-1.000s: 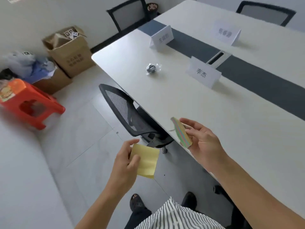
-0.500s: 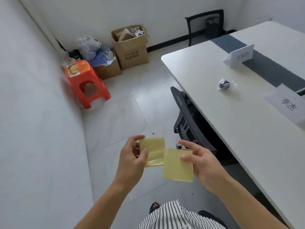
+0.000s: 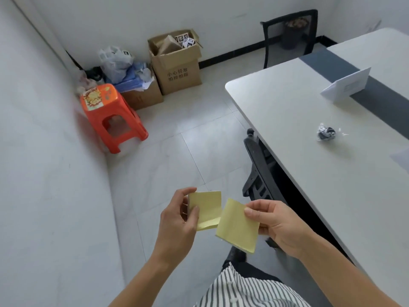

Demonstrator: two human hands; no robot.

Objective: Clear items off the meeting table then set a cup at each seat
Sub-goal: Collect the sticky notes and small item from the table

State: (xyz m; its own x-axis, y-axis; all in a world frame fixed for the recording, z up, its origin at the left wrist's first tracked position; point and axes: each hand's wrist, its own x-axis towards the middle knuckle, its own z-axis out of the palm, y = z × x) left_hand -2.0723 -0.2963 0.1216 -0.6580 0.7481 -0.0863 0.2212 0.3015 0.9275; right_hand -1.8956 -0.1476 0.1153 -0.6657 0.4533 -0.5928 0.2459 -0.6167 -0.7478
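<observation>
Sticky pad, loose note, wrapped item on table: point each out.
sticky pad (image 3: 238,227), head view, its yellow top face.
loose note (image 3: 208,209), head view, middle of the sheet.
wrapped item (image 3: 326,132), head view, its dark centre.

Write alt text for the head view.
A person's left hand pinches a loose yellow paper sticky note while the right hand holds a yellow sticky-note pad, both over the grey tiled floor. At right, a white meeting table carries a small clear-wrapped dark object and a folded white name card.
</observation>
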